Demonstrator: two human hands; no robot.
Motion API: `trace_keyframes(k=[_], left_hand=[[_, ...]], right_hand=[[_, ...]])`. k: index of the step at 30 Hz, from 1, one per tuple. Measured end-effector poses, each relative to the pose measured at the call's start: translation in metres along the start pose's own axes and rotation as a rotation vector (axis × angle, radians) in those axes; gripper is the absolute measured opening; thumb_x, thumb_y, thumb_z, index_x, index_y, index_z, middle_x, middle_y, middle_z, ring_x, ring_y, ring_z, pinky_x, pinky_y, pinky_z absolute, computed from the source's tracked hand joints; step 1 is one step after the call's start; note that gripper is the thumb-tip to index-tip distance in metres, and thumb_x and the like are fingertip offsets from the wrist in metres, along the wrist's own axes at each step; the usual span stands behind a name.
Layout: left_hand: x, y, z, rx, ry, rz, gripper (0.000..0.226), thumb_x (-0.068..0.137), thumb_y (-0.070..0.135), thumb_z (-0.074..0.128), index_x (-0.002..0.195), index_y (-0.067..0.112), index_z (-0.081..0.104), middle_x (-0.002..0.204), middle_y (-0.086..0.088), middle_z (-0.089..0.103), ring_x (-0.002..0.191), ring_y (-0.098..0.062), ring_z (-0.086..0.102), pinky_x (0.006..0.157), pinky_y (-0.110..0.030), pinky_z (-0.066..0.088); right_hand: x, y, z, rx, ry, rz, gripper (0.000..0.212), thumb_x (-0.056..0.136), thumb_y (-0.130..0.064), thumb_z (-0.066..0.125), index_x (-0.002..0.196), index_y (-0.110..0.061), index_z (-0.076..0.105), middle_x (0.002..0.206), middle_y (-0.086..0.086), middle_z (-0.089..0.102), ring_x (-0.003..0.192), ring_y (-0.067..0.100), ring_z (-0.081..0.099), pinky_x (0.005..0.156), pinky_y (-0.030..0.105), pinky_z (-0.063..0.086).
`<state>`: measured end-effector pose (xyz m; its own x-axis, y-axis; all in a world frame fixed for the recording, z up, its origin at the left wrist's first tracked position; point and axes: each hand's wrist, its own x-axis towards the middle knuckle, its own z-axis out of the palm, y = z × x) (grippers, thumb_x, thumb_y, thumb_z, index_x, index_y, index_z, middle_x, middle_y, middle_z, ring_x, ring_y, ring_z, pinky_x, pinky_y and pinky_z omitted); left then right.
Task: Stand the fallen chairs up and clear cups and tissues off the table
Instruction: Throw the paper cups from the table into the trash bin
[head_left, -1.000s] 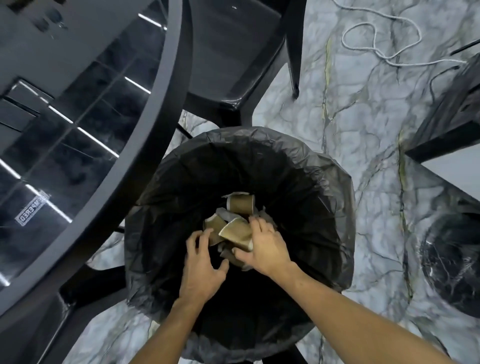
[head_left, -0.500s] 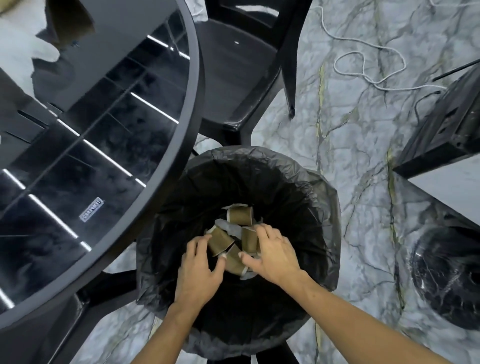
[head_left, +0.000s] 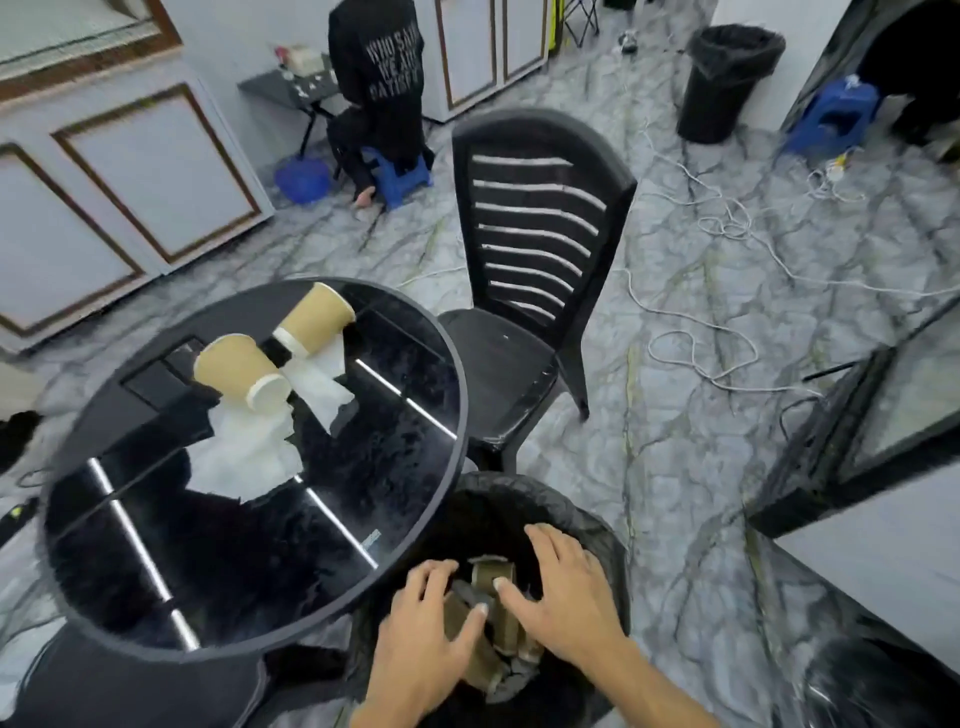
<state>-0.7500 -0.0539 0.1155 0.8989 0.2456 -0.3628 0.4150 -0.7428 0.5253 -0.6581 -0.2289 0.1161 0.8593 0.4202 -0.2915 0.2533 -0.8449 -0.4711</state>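
Both my hands are over a black-lined bin (head_left: 597, 525) beside the round black glass table (head_left: 436, 499). My left hand (head_left: 421, 639) and my right hand (head_left: 566, 597) are spread open just above several brown paper cups (head_left: 491, 574) lying in the bin. On the table two brown paper cups lie on their sides, one at the left (head_left: 239, 371) and one further back (head_left: 314, 319). White tissues (head_left: 244, 457) lie crumpled under and in front of them. A black plastic chair (head_left: 524, 249) stands upright behind the bin.
A person in black sits on a blue stool (head_left: 397, 171) at the back, facing away. White cables (head_left: 701, 332) run over the marble floor. A second black bin (head_left: 727, 78) stands far right, a dark glass table edge (head_left: 852, 441) at right.
The view has tilted up from the bin to take in the table and room. My hands have lifted and spread apart over the cups in the bin.
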Motion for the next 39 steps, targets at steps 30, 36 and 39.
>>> trace_keyframes(k=[30, 36, 39], left_hand=[[0.073, -0.068, -0.264, -0.184, 0.418, -0.178, 0.058, 0.090, 0.062, 0.053, 0.141, 0.038, 0.040, 0.147, 0.015, 0.035, 0.115, -0.016, 0.053, 0.082, -0.032, 0.049], [0.144, -0.099, -0.289, -0.142, 0.393, -0.199, 0.064, 0.088, 0.066, 0.050, 0.144, 0.041, 0.031, 0.159, 0.011, 0.011, 0.121, -0.029, 0.053, 0.086, -0.044, 0.056], [0.173, -0.102, -0.293, -0.115, 0.409, -0.200, 0.064, 0.089, 0.058, 0.053, 0.145, 0.043, 0.026, 0.161, 0.009, 0.007, 0.124, -0.032, 0.050, 0.088, -0.046, 0.054]], right_hand=[[0.171, -0.245, -0.091, -0.037, 0.081, -0.229, 0.082, 0.091, -0.065, 0.048, 0.153, -0.015, 0.024, 0.157, 0.001, 0.032, 0.139, 0.020, 0.035, 0.110, 0.038, 0.034], [0.248, -0.290, -0.066, -0.044, 0.068, -0.094, 0.081, 0.090, -0.066, 0.049, 0.147, -0.011, 0.031, 0.146, 0.006, 0.041, 0.128, 0.024, 0.045, 0.097, 0.037, 0.044], [0.282, -0.309, -0.053, -0.062, 0.097, -0.043, 0.075, 0.088, -0.069, 0.049, 0.133, -0.010, 0.039, 0.127, 0.004, 0.050, 0.110, 0.022, 0.053, 0.085, 0.035, 0.049]])
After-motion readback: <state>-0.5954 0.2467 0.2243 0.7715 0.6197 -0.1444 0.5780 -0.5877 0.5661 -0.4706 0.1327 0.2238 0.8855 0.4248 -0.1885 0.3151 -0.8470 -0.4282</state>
